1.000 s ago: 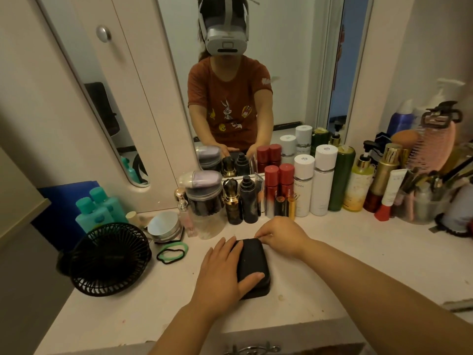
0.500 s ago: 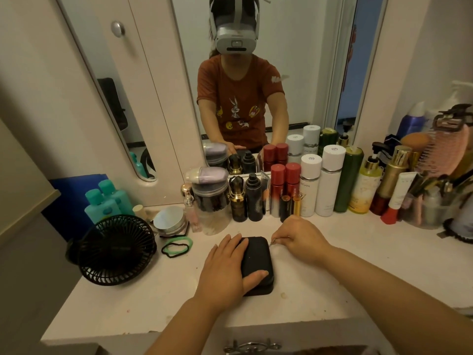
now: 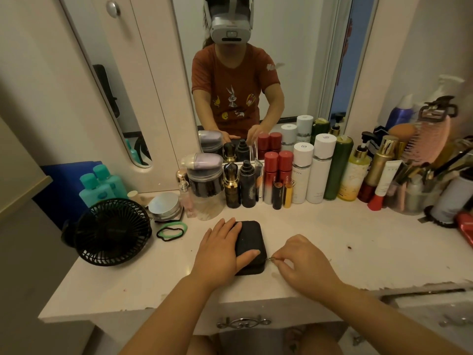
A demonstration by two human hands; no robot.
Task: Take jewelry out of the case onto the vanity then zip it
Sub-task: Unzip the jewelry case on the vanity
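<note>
A small black zip case (image 3: 249, 238) lies closed on the white vanity top (image 3: 332, 234), near the front edge. My left hand (image 3: 217, 252) lies flat over the case's left side, fingers straight and thumb across its lid. My right hand (image 3: 304, 262) is just right of the case and pinches the small metal zipper pull (image 3: 270, 259) at the case's near right corner. No jewelry shows on the vanity.
A row of bottles (image 3: 302, 172) and jars stands along the mirror behind the case. A black desk fan (image 3: 112, 231) and green and black hair ties (image 3: 171, 230) sit at the left. A pink comb (image 3: 430, 139), brushes and a red item crowd the right.
My right hand has moved from the case's far right corner along its right side to the near right corner, taking the zipper pull with it. My left hand has stayed on the case.
</note>
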